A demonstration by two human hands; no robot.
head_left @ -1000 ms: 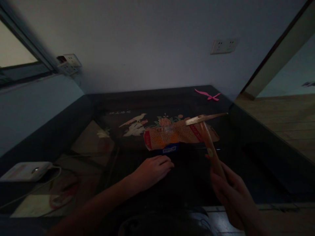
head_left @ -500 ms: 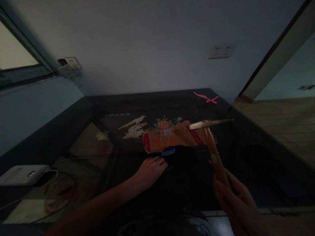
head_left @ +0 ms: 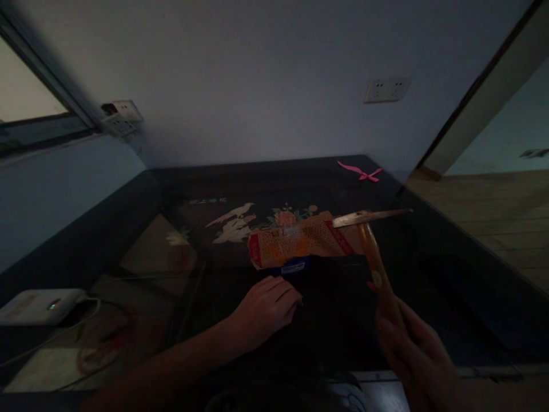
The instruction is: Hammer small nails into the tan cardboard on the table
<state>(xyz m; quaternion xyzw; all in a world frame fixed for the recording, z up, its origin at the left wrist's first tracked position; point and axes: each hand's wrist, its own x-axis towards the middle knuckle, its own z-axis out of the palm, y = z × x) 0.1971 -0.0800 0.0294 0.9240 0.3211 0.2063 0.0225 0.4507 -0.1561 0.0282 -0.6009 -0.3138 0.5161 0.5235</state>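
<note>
My right hand point(head_left: 418, 349) is wrapped round the wooden handle of a hammer point(head_left: 377, 269), raised at the right with its metal head on top. At the centre, my left hand point(head_left: 268, 306) is closed over the dark table, with a small, thin, unclear tip showing at its fingers. Just beyond it lies a crumpled orange and red package point(head_left: 295, 243), and a dark blue item with a white label point(head_left: 294, 266) pokes out beneath it. The hammer head overlaps the package's right end in view.
A pink ribbon point(head_left: 364, 174) lies near the back right corner of the black table point(head_left: 257, 171). At the left edge is a white device point(head_left: 40, 306) with a cable. Wall sockets point(head_left: 386, 90) are above, and a dark flat object point(head_left: 472, 297) sits at the right.
My left hand has shifted slightly right and turned, and a thin dark sliver formerly beside its fingers now shows only as a small tip. The hammer and my right hand have moved slightly right.
</note>
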